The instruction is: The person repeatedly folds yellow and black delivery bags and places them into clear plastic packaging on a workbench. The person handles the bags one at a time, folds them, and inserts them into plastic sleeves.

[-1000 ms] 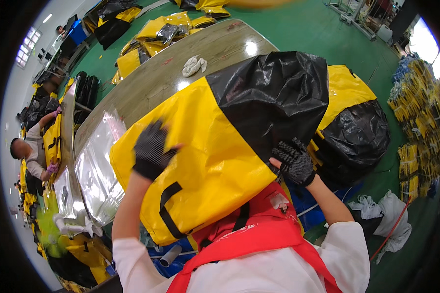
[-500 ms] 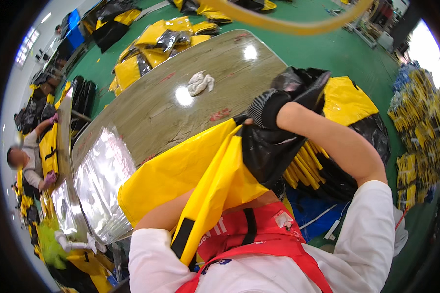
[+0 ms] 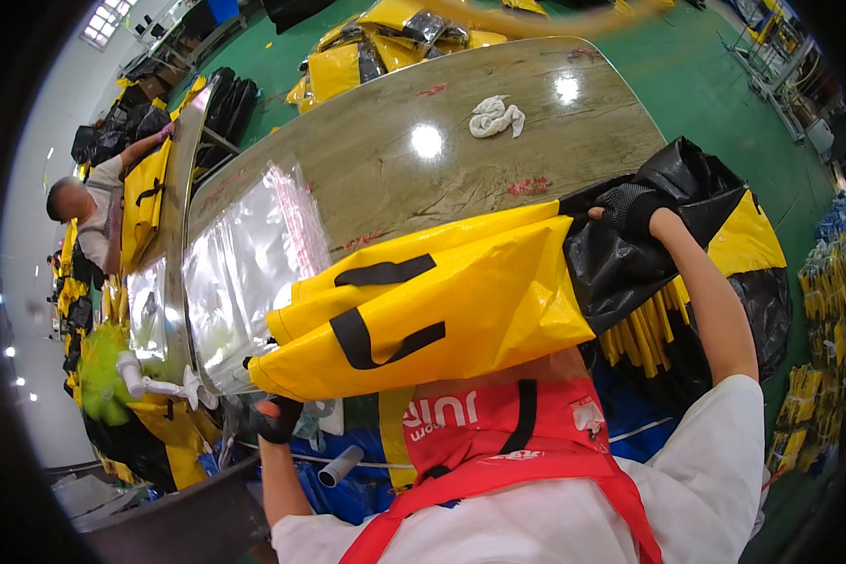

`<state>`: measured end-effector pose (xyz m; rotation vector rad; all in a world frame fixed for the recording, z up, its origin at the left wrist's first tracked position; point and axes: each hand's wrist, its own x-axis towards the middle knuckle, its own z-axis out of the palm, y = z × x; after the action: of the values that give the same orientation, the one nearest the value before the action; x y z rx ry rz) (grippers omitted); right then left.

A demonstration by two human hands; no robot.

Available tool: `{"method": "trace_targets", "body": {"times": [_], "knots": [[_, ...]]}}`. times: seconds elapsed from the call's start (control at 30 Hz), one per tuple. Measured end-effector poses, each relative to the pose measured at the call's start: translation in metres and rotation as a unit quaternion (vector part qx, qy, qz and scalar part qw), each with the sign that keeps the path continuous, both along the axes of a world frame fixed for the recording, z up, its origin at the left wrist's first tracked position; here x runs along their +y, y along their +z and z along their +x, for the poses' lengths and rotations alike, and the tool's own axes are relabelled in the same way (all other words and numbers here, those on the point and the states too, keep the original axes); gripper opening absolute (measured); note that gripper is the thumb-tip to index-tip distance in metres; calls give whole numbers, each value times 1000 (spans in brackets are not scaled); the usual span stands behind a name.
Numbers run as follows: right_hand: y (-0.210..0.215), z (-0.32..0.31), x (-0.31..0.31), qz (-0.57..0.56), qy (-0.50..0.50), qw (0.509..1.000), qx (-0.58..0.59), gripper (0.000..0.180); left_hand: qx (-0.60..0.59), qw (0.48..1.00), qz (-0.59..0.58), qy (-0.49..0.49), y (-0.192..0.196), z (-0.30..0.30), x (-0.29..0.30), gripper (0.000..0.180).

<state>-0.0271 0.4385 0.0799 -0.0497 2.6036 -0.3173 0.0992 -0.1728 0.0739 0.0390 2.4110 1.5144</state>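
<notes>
A large yellow and black tarpaulin bag [image 3: 498, 301] with black strap handles stretches sideways in front of me, over the table's near edge. My right hand [image 3: 627, 209], in a black fingerless glove, is closed on its black end, gathering the material. Just below the bag's left end is my left hand [image 3: 277, 416], also in a black glove. Its fingers are partly hidden, and I cannot see whether it touches the bag. More black and yellow bags [image 3: 752, 235] lie to the right, beside my right forearm.
The wooden table [image 3: 348, 169] bears clear plastic sleeves [image 3: 254, 254] and a crumpled white cloth [image 3: 496, 117]. Packed bags [image 3: 385, 47] lie beyond it. A green fan [image 3: 106, 376] stands left, near a dark bin [image 3: 183, 517]. A co-worker [image 3: 94, 211] handles a yellow bag at another table.
The bag has been spread out to the left, bringing its strap handles into view. My left hand has come out from behind it. The whole view has swung left.
</notes>
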Motion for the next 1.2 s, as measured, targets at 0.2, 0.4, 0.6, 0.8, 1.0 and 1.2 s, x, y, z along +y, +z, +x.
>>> {"method": "trace_targets", "body": {"times": [0.2, 0.4, 0.6, 0.8, 1.0, 1.2], "knots": [[-5, 17, -5, 86, 136, 950, 268, 40, 93, 960, -83, 251, -70, -36, 20, 45], [-32, 19, 6, 122, 79, 976, 162, 44, 286, 823, -438, 221, -49, -59, 65, 54], [-13, 14, 8, 156, 103, 974, 130, 49, 431, 784, -396, -208, 11, -96, 234, 59], [89, 68, 91, 147, 208, 931, 261, 59, 359, 796, -449, -188, -51, -105, 229, 69], [57, 73, 95, 107, -32, 979, 171, 41, 337, 793, -477, -175, -51, -100, 226, 71], [-18, 36, 124, 96, -60, 991, 71, 48, 306, 797, -490, -177, -50, -102, 234, 65]]}}
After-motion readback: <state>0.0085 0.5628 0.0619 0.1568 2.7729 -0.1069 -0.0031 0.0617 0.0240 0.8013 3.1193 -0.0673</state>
